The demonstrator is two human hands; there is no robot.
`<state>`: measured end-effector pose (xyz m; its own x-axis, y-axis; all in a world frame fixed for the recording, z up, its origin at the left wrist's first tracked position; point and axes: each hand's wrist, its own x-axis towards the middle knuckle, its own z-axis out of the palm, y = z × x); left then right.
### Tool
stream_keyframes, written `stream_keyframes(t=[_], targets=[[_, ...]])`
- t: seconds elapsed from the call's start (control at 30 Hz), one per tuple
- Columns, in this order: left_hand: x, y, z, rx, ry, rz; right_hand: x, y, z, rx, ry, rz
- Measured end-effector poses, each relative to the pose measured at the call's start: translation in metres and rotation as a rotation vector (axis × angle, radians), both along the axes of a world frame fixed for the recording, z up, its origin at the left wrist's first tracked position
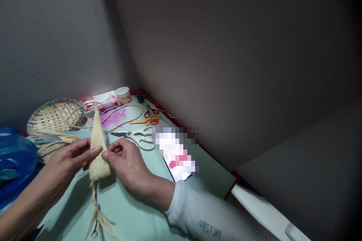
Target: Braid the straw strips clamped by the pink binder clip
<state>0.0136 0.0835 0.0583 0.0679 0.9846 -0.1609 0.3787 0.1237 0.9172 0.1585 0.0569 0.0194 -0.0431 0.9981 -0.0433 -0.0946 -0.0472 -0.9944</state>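
Between my two hands is a pale yellow corn-husk piece [98, 137], pointed at the top and wide at the bottom. A twisted tail [95, 201] hangs below it and splits into loose strands. My left hand [74, 154] grips its left side, thumb across the front. From the right, my right hand [127, 160] pinches its edge between thumb and fingers. The left fingertips behind the husk are partly hidden.
White-handled scissors [140, 137], orange scissors [147, 120] and a lit phone [177, 158] lie to the right. Behind stand a woven basket [55, 115] and a paper cup [123, 95]. A blue plastic bag [17, 158] is at the left. Walls enclose the table [141, 211].
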Motion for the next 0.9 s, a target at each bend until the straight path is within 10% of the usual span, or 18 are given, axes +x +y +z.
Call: stream_keyframes(t=[0.3,0.9], targets=[[0.006,-0.003,-0.001,-0.199,-0.258,0.070,-0.001,0.002,-0.002,0.013,-0.056,-0.020],[0.011,-0.001,-0.006,-0.223,-0.171,0.109,0.007,-0.005,0.002,0.044,-0.134,-0.070]])
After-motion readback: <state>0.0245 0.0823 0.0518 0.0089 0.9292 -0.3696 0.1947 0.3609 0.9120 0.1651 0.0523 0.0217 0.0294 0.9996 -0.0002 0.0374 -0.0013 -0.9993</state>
